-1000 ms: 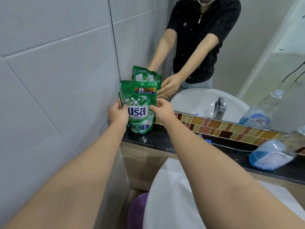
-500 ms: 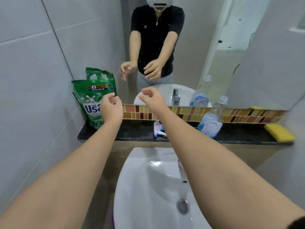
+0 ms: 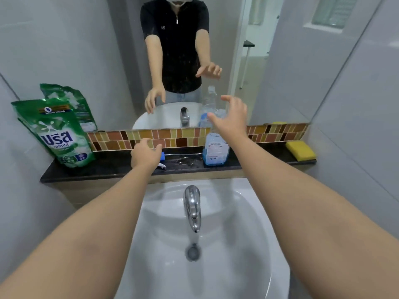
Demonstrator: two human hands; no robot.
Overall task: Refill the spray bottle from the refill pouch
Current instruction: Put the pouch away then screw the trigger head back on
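The green refill pouch [image 3: 62,134] stands upright at the left end of the black ledge [image 3: 112,169], leaning against the wall. A clear bottle [image 3: 216,151] with blue liquid in its bottom stands on the ledge, right of centre. My right hand [image 3: 230,118] hovers in front of the bottle's upper part with fingers spread, holding nothing. My left hand [image 3: 144,155] is above the ledge's middle, fingers relaxed, empty. Just under it lies a blue and white spray head [image 3: 162,161], partly hidden by the hand.
A white sink [image 3: 194,244] with a chrome tap [image 3: 192,207] lies below the ledge. A yellow sponge [image 3: 301,150] sits at the ledge's right end. A mirror [image 3: 269,61] above the tile strip reflects the person, the pouch and the bottle. Grey tiled walls close both sides.
Both hands let go of the pouch, which stays on the ledge. They moved right: the right hand to the bottle, the left hand to the ledge's middle. The view swung right.
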